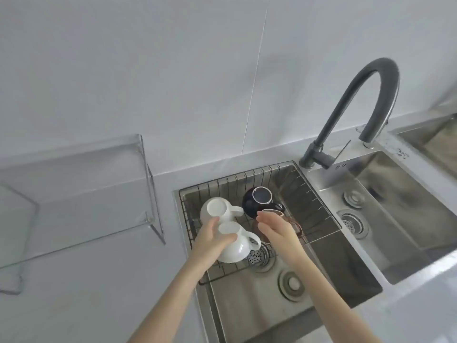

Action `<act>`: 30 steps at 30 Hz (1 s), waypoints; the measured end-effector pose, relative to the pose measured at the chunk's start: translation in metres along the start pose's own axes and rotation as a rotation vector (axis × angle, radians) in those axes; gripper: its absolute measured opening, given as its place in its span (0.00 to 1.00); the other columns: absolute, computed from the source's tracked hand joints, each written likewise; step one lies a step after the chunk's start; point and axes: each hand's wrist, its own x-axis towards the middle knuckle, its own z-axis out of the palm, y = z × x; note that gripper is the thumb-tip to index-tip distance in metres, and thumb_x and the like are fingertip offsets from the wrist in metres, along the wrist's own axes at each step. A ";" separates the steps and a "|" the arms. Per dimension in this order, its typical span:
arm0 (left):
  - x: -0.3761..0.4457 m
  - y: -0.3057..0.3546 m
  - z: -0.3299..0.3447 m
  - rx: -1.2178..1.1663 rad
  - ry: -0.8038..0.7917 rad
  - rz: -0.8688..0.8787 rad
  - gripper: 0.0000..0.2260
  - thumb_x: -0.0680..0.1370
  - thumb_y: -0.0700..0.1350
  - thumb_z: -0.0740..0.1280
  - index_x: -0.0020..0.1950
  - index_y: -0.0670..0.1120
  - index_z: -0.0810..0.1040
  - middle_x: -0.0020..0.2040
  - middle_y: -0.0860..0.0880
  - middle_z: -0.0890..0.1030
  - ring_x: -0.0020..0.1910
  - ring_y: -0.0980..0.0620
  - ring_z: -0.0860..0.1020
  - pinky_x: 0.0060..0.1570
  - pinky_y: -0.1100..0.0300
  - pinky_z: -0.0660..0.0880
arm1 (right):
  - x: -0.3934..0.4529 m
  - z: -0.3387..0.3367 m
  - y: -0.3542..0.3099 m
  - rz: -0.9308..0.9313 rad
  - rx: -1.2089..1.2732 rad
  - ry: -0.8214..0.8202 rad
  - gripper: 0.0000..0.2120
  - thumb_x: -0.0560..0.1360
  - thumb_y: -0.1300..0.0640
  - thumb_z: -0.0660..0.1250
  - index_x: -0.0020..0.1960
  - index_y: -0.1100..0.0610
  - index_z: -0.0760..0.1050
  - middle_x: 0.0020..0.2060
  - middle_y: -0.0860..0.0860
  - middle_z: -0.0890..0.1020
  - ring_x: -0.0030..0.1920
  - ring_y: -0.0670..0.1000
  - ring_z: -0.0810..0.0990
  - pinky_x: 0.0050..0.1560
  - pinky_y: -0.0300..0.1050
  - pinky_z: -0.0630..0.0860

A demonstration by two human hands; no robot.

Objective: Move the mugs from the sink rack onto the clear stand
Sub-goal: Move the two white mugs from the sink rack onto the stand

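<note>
A wire rack (319,204) sits across the left sink basin. In it lie several upside-down mugs: a far white mug (217,209), a near white mug (237,243), a dark navy mug (257,198) and a brown mug (290,220) that is partly hidden. My left hand (210,241) wraps around the near white mug from its left side. My right hand (274,227) rests over the brown mug, fingers fairly straight; whether it grips the mug is unclear. The clear stand (81,184) sits on the counter at left, with nothing on it.
A tall dark gooseneck faucet (371,100) rises behind the sinks, its spout over the right basin (408,219). Drain fittings (290,284) show in the left basin below the rack. Grey counter (99,293) lies left of the sink, with a tiled wall behind.
</note>
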 end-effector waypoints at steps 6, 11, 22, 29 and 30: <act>0.028 -0.025 0.010 0.025 0.026 -0.042 0.18 0.69 0.37 0.70 0.50 0.55 0.69 0.46 0.58 0.76 0.47 0.59 0.75 0.41 0.69 0.69 | 0.014 0.017 0.018 0.083 -0.202 -0.085 0.14 0.75 0.60 0.62 0.60 0.57 0.74 0.52 0.51 0.81 0.56 0.50 0.78 0.50 0.32 0.71; 0.041 -0.038 0.011 0.069 -0.004 -0.123 0.32 0.60 0.42 0.71 0.63 0.46 0.68 0.58 0.48 0.76 0.54 0.50 0.74 0.45 0.63 0.72 | 0.026 0.020 0.017 0.037 -0.569 -0.166 0.16 0.74 0.59 0.60 0.61 0.57 0.74 0.53 0.54 0.82 0.55 0.55 0.78 0.52 0.45 0.73; 0.040 -0.026 0.011 0.217 0.134 -0.062 0.30 0.63 0.45 0.75 0.62 0.44 0.69 0.59 0.46 0.77 0.58 0.46 0.75 0.48 0.59 0.70 | 0.033 0.018 -0.014 -0.120 -0.774 -0.130 0.12 0.75 0.58 0.60 0.55 0.57 0.78 0.47 0.56 0.84 0.49 0.59 0.79 0.47 0.50 0.75; 0.001 0.070 -0.035 0.326 0.552 0.325 0.34 0.60 0.52 0.75 0.63 0.47 0.68 0.59 0.49 0.76 0.59 0.48 0.73 0.52 0.60 0.69 | 0.035 0.006 -0.138 -0.464 -0.499 -0.031 0.07 0.72 0.59 0.69 0.49 0.56 0.81 0.39 0.55 0.85 0.40 0.52 0.80 0.42 0.35 0.73; -0.006 0.081 -0.045 0.316 0.621 0.382 0.37 0.61 0.52 0.76 0.66 0.47 0.66 0.62 0.49 0.74 0.62 0.48 0.71 0.56 0.61 0.68 | 0.035 0.010 -0.159 -0.517 -0.466 -0.036 0.07 0.71 0.60 0.69 0.49 0.57 0.81 0.39 0.55 0.85 0.42 0.50 0.80 0.41 0.32 0.72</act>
